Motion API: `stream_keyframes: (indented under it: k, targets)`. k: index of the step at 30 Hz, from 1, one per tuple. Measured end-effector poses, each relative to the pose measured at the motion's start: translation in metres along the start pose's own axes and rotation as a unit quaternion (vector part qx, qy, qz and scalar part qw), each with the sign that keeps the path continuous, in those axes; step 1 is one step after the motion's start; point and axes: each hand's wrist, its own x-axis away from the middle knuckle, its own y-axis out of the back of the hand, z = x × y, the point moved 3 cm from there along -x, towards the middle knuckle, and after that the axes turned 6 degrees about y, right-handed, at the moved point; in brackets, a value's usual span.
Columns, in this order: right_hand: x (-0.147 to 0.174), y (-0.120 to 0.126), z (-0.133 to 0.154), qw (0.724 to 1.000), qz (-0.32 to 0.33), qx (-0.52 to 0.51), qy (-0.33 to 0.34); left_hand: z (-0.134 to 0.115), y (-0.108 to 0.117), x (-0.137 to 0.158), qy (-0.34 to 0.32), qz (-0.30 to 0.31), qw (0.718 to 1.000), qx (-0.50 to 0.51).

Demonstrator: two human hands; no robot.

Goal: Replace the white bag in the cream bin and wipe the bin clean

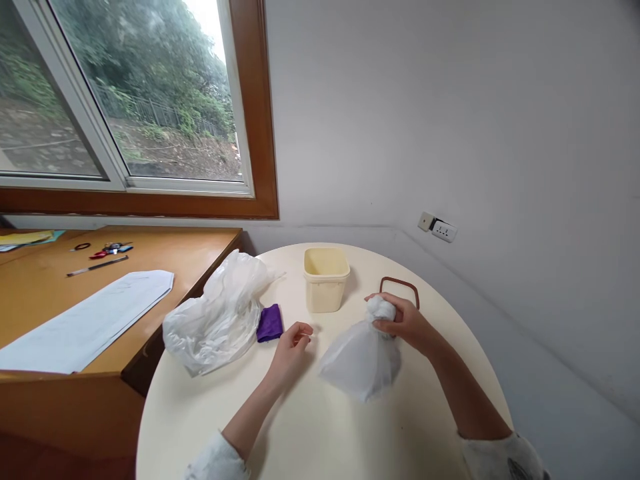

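Observation:
My right hand (407,323) grips the bunched, knot-like top of a thin white plastic bag (363,360). The bag flares out below the fingers, with its lower edge at or just above the table. Near the middle of the table my left hand (294,341) holds nothing, its fingers loosely curved and slightly apart. Just left of it lies a folded purple cloth (270,323). A cream square bin (326,293) stands upright beyond both hands. Behind my right hand is a brown frame-like loop (400,281), partly hidden by the hand.
A large crumpled white plastic bag (220,317) lies on the left of the round cream table (340,440). On the wooden desk (200,257) alongside are paper sheets (95,320), a pen (97,266) and small items. A wall socket (444,231) is at the right.

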Motion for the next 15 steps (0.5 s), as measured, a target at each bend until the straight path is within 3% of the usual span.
stream_keyframes:
  k: [9, 15]
  targets:
    - [-0.033, 0.084, 0.016, 0.980, -0.120, 0.157, -0.013, 0.001, -0.003, 0.002, 0.011, 0.001, 0.999, -0.034]
    - [-0.098, 0.126, -0.003, 0.920, -0.238, 0.309, 0.022, 0.003, -0.004, 0.001, 0.018, 0.008, 0.997, -0.072]
